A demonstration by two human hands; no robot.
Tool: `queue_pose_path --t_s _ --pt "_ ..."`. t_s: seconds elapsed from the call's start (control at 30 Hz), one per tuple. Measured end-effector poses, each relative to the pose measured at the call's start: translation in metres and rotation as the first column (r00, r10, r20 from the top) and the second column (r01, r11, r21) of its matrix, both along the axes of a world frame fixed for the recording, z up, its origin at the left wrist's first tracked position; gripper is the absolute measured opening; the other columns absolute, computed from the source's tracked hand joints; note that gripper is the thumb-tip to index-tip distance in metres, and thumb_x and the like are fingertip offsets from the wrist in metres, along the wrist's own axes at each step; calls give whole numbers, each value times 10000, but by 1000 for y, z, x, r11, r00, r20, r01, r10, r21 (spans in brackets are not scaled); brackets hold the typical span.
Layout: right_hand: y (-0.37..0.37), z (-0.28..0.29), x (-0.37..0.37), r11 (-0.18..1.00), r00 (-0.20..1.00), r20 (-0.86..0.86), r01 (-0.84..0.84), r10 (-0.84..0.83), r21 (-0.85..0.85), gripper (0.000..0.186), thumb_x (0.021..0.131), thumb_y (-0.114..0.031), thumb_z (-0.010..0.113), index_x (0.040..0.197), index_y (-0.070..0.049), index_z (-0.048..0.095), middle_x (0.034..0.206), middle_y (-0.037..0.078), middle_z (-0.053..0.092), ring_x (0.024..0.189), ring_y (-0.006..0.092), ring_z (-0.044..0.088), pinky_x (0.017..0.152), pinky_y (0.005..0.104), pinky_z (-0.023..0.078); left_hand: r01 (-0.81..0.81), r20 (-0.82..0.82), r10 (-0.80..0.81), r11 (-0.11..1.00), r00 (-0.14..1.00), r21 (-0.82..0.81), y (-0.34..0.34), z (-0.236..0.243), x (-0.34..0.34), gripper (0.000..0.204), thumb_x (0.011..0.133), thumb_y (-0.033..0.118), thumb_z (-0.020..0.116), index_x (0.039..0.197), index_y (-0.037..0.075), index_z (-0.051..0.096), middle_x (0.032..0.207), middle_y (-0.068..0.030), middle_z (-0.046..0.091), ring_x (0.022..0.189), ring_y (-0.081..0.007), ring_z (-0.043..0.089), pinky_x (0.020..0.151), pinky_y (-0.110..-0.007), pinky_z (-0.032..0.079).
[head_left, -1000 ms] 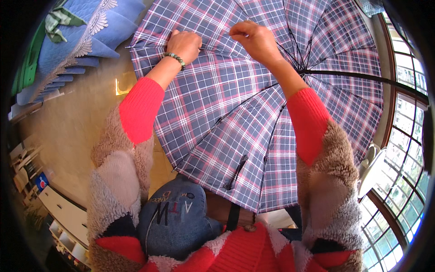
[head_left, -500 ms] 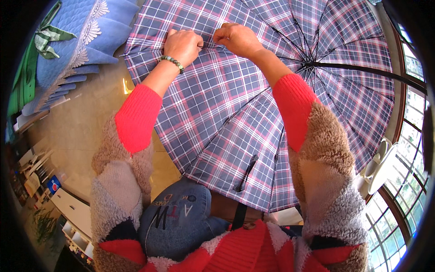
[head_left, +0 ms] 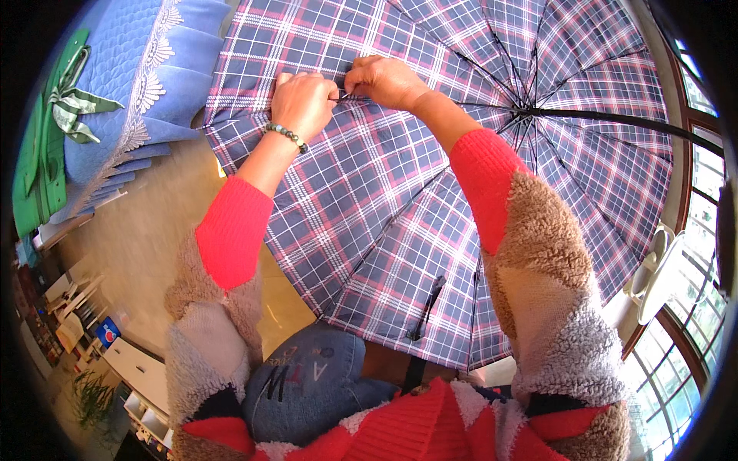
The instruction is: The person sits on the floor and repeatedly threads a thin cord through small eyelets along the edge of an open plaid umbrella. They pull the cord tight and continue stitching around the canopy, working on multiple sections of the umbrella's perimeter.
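Observation:
An opened plaid umbrella point(head_left: 415, 200), dark blue with white and red lines, fills the middle of the view with its ribbed inner side toward me. Its dark shaft point(head_left: 607, 117) runs off to the right from the hub. My left hand point(head_left: 304, 105), with a beaded bracelet at the wrist, is closed on a thin dark rib near the canopy's left part. Close beside it, my right hand point(head_left: 388, 83) pinches the same rib on the hub side. The fingertips nearly meet, and they partly hide the rib. A black strap point(head_left: 427, 307) hangs on the canopy's lower part.
At the upper left lies a blue quilted cover point(head_left: 131, 69) with lace trim and a green strap-like item point(head_left: 50, 146) on it. White drawers point(head_left: 138, 373) and a plant point(head_left: 92, 396) are at lower left. A white round-topped object point(head_left: 659, 269) stands by the windows point(head_left: 703, 253).
Both hands have shifted slightly down in the view, still at the rib. The right hand has moved a little left, and the surroundings have shifted slightly.

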State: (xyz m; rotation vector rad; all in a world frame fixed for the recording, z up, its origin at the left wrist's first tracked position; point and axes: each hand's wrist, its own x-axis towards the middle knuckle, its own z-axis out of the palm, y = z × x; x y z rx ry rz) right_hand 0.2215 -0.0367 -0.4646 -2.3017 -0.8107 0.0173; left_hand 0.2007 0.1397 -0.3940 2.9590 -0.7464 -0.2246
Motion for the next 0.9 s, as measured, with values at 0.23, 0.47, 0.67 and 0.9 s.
queue_pose_path --t_s 0.23,0.47,0.67,0.9 --pt "0 4 0 997 999 -10 -33 33 72 100 750 -89 657 819 -160 672 849 15 604 858 238 600 739 341 498 0 12 0 1000 1000 -25 1 0 -2 88 717 200 700 794 159 693 780 -20 627 853 -209 591 798 -374 374" --pt "2 4 0 996 999 -17 -48 50 79 88 751 -73 659 812 -136 669 833 27 603 842 245 600 732 340 495 8 37 -6 999 999 -32 1 0 -2 87 719 204 700 801 174 699 764 -20 625 831 -205 595 788 -365 374" --pt "0 1 1 994 998 -28 -58 60 88 88 744 -76 661 809 -133 671 819 34 599 811 254 602 710 348 492 2 30 -1 1000 1000 -21 1 -1 -3 83 727 198 696 805 171 700 762 -22 625 826 -202 597 785 -357 375" --pt "-1 0 2 998 995 -79 -55 57 24 134 752 -105 651 838 -201 688 858 14 618 838 246 613 721 351 498 -7 23 8 999 1000 -35 2 -3 -3 82 730 197 693 806 168 698 752 -18 623 814 -198 596 782 -353 375"
